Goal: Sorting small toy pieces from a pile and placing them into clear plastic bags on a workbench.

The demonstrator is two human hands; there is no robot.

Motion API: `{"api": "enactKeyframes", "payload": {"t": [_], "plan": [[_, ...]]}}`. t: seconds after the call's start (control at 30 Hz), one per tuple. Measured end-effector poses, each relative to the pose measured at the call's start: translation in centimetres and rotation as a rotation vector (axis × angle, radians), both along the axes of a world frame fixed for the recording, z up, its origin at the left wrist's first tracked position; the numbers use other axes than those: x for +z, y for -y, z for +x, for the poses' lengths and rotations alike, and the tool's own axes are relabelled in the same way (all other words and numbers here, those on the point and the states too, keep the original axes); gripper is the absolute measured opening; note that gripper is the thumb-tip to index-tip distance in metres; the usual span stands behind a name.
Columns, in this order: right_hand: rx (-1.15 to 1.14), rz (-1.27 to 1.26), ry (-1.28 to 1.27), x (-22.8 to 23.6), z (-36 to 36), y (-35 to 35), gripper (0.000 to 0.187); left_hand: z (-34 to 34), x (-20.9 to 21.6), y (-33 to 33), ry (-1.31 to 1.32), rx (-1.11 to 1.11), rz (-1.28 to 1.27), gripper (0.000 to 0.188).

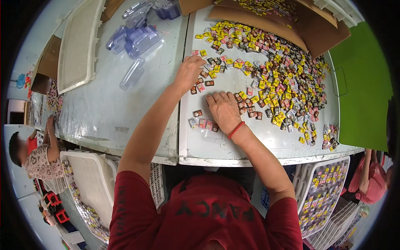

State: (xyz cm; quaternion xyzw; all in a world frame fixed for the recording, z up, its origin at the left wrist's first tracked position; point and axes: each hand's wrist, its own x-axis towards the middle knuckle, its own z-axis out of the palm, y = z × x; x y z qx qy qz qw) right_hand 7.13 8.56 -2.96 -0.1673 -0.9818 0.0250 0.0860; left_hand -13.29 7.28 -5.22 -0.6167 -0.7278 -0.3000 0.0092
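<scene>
My left hand is at the table's seam, fingers curled down beside a small cluster of wrapped sweets; whatever is between its fingertips is hidden. Closer to me, my right hand, with a red bracelet at the wrist, has its fingers bent down and drawn together; I cannot make out what they hold. Just left of that hand, a short row of white, pink and brown sweets lies at a clear plastic tray. A single brown sweet sits above the row. Brown and yellow sweets lie right of my right hand.
A wide heap of mixed sweets covers the table's right, below an open cardboard box. Empty clear trays are stacked at the far left, near a white crate. Filled racks stand below. Other people sit at both sides.
</scene>
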Motion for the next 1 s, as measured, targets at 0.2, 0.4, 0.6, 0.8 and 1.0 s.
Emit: {"api": "enactKeyframes", "payload": {"t": [0.2,0.4,0.6,0.8,1.0], "plan": [[0.047,-0.100,-0.304,-1.5,1.2,-0.2,0.028,-0.5,-0.6,-0.2,0.010,0.038,-0.023,0.018],[0.104,-0.129,-0.322,-1.7,1.0,-0.6,0.027,0.3,-1.7,-0.1,-0.058,0.148,-0.037,0.020],[0.144,-0.070,-0.255,-1.0,1.2,-1.0,0.028,-0.6,-0.9,0.3,-0.148,0.019,-0.049,0.024],[0.087,-0.109,-0.255,-1.2,0.7,-0.4,0.026,-0.3,-0.1,0.7,-0.057,-0.063,-0.075,0.027],[0.045,-0.104,-0.355,-2.0,1.2,0.6,0.024,0.7,0.5,1.9,-0.139,0.145,-0.206,0.020]]}}
